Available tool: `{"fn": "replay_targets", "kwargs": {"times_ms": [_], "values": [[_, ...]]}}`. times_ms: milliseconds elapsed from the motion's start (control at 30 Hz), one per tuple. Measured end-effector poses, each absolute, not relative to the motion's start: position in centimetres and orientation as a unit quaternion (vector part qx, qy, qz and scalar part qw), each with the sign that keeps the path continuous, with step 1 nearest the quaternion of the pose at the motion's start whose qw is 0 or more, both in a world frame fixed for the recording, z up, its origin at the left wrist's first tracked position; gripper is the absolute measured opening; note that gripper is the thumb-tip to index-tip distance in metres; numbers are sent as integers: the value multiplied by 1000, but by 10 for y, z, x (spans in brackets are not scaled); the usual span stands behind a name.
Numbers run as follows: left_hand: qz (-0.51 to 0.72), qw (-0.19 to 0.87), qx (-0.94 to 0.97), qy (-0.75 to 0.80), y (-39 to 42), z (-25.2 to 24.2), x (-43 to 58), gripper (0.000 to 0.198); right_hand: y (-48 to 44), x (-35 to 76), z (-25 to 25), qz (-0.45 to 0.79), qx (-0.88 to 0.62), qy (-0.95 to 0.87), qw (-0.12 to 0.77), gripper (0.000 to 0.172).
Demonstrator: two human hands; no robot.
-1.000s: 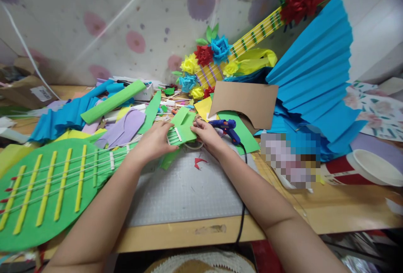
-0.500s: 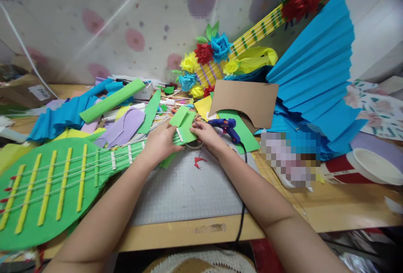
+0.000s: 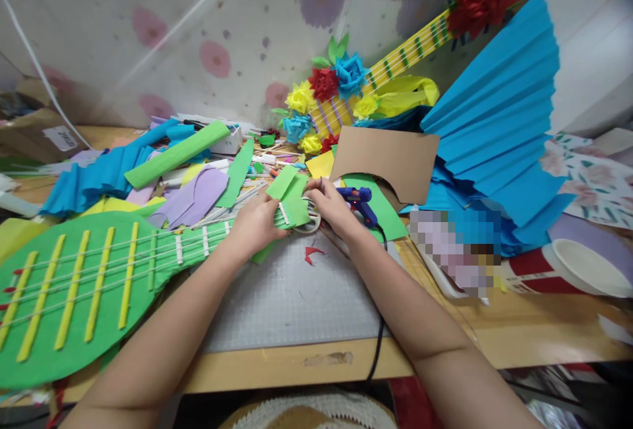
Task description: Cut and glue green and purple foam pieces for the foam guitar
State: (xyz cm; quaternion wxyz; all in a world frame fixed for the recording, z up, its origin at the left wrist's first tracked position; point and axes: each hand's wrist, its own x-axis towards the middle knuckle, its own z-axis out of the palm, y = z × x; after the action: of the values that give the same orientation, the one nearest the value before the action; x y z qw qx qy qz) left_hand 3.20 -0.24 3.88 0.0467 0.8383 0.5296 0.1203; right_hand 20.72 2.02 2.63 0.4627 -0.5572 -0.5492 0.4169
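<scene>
Green guitar's tip [image 3: 297, 211] between the hands [image 3: 253, 223] [image 3: 332, 205]

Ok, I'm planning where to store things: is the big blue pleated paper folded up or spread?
Spread: the big blue pleated paper fans out wide, its ridges visibly apart.

- Green guitar [image 3: 111, 284]: bright green, crossed by yellow bars [image 3: 39, 304], threaded in white, dabbed red at one end.
- Yellow guitar [image 3: 406, 57]: its neck banded dark green, its body striped purple.
- Paper flowers [image 3: 324, 84]: red, blue and yellow, their leaves [image 3: 339, 49] a fresh green.
- Pleated paper [image 3: 504, 99]: a loud, plain blue that catches my eye.
- Cardboard [image 3: 386, 155]: flat brown.
- Cutting mat [image 3: 297, 310]: grey, ruled with a fine grid.
- Glue gun [image 3: 364, 211]: deep blue, its cord [image 3: 380, 343] black.
- Wall sheet [image 3: 237, 20]: greyish white, blotched with pink and purple blooms and little dots.
- Table [image 3: 524, 333]: pale yellowish wood.
</scene>
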Motion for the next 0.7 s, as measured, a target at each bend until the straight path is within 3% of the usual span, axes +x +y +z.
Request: {"fn": "replay_targets", "kwargs": {"times_ms": [67,200,367,533,700], "values": [[122,55,836,533,-2,36,33,42,19,208,31,443,-563,-532,452,17],[165,76,820,542,-3,33,33,75,18,211,34,482,-533,-523,458,19],[191,123,809,543,-7,37,36,97,19,217,33,461,-481,-570,481,36],[161,160,795,563,-7,41,37,101,33,218,30,433,-504,-599,446,41],[176,146,798,558,-6,41,34,99,51,210,30,482,-444,-618,435,30]]}}
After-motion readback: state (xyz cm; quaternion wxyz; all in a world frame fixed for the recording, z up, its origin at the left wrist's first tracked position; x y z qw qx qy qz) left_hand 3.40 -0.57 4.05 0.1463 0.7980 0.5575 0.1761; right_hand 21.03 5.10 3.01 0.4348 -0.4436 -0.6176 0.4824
